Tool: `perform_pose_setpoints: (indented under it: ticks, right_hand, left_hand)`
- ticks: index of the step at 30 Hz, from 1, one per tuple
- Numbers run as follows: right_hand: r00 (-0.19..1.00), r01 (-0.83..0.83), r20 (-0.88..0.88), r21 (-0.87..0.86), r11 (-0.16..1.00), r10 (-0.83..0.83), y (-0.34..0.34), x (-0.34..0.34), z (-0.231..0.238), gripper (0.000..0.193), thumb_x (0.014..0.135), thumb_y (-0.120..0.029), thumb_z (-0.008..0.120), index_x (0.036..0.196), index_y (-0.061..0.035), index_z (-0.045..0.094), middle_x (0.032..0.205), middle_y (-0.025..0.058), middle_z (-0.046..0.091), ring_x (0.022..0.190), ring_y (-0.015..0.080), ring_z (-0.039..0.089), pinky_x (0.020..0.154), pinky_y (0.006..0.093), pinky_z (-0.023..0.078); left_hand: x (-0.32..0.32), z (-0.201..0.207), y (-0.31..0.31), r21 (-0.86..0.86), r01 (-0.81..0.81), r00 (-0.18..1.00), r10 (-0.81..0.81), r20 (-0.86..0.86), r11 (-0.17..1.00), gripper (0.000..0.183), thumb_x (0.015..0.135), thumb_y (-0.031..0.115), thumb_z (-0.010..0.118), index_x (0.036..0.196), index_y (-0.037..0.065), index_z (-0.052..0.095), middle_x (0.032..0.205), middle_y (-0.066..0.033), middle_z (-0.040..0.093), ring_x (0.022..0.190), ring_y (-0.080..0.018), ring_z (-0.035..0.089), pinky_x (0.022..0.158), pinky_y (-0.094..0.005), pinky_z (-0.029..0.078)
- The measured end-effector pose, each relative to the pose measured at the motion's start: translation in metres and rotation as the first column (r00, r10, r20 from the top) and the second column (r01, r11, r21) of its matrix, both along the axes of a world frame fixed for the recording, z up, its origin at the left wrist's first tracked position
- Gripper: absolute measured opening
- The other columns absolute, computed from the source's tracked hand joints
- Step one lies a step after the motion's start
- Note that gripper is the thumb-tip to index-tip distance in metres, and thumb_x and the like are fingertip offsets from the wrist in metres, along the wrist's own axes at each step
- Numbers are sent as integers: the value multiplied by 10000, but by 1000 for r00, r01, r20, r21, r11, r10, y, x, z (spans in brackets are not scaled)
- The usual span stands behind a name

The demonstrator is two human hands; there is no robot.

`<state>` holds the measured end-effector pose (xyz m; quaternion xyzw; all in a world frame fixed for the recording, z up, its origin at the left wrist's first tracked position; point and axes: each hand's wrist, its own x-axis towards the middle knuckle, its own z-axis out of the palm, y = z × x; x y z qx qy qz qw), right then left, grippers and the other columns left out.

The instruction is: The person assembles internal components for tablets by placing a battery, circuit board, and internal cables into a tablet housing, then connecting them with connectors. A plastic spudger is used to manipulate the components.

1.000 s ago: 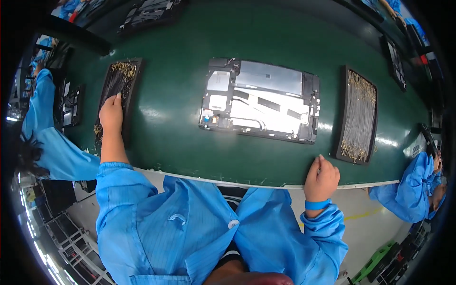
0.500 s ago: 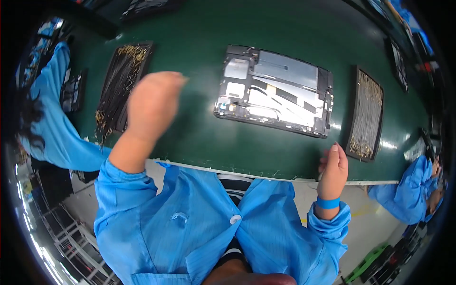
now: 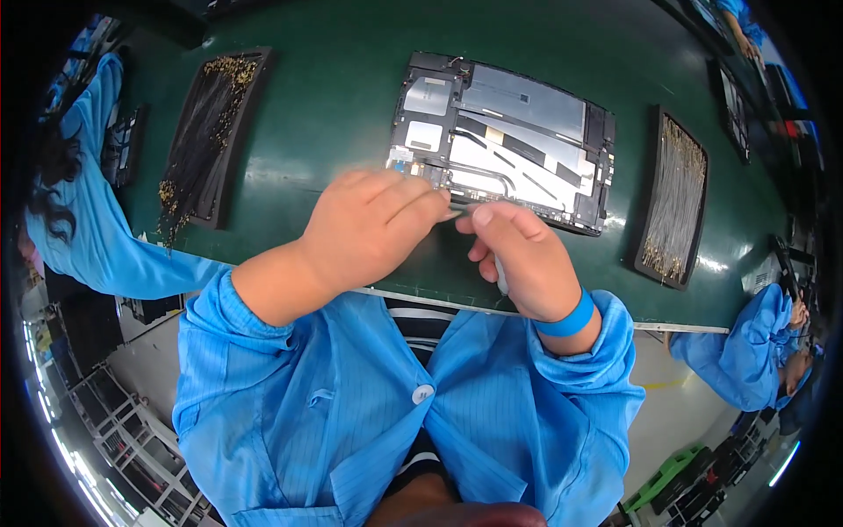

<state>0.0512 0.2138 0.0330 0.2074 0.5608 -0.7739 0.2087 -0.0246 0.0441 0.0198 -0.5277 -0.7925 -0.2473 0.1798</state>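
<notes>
An opened flat electronic device [image 3: 518, 145], with a black frame and silver plates inside, lies on the green table. In front of its near edge my two hands meet, fingertips almost touching. My left hand [image 3: 378, 220], slightly blurred, is closed in a pinch, its fingers pointing right. Thumb and fingers of my right hand [image 3: 527, 259], which wears a blue wristband [image 3: 568, 316], are pinched together too. Something thin shows between the fingertips, too small to name. Below my right palm a pale bit [image 3: 501, 277] shows, its kind unclear.
On the left stands a dark tray [image 3: 230, 145] of thin black cables with gold-coloured ends, some hanging over its rim. A second tray [image 3: 648, 198] on the right holds grey cables. People in blue sleeves [image 3: 114, 211] sit at both sides. The table's front edge [image 3: 474, 305] runs before me.
My left hand has come from beside the left tray to the middle. My right hand has moved left from near the right tray, and both now meet at the device's near edge.
</notes>
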Motion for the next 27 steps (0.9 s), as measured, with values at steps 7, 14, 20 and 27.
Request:
perform_pose_setpoints:
  ticks: [7, 14, 20, 27]
  right_hand:
    - [985, -47, 166, -27, 999, 51, 2, 8, -14, 283, 786, -254, 506, 950, -27, 542, 813, 15, 544, 660, 70, 447, 536, 178, 381]
    - [982, 173, 78, 25, 985, -175, 9, -6, -15, 250, 790, -242, 505, 907, -23, 532, 780, 51, 537, 597, 79, 462, 499, 193, 372]
    - [726, 615, -425, 50, 787, -540, -1, -22, -19, 266, 849, -153, 403, 1053, 17, 409, 856, 109, 558, 657, 107, 494, 600, 211, 407]
    - [595, 651, -752, 245, 718, -284, -5, -23, -50, 357, 886, -319, 311, 1059, -10, 353, 903, 146, 564, 712, 151, 524, 683, 280, 423]
  left_hand:
    - [20, -16, 3, -32, 17, 989, -12, 146, 999, 256, 604, 112, 593, 855, 73, 561, 749, -16, 532, 642, -159, 516, 511, -271, 417]
    - [9, -26, 19, 37, -142, 981, 136, 136, 989, 194, 637, 66, 601, 823, 64, 546, 789, -47, 532, 762, -222, 498, 647, -326, 408]
    - [9, -31, 21, -85, -190, 950, 205, 236, 978, 183, 664, 58, 608, 835, 60, 542, 840, -59, 542, 882, -248, 479, 775, -363, 365]
    - [11, -26, 23, -140, -175, 946, 206, 251, 974, 176, 667, 70, 603, 835, 64, 549, 850, -55, 545, 880, -242, 482, 782, -360, 362]
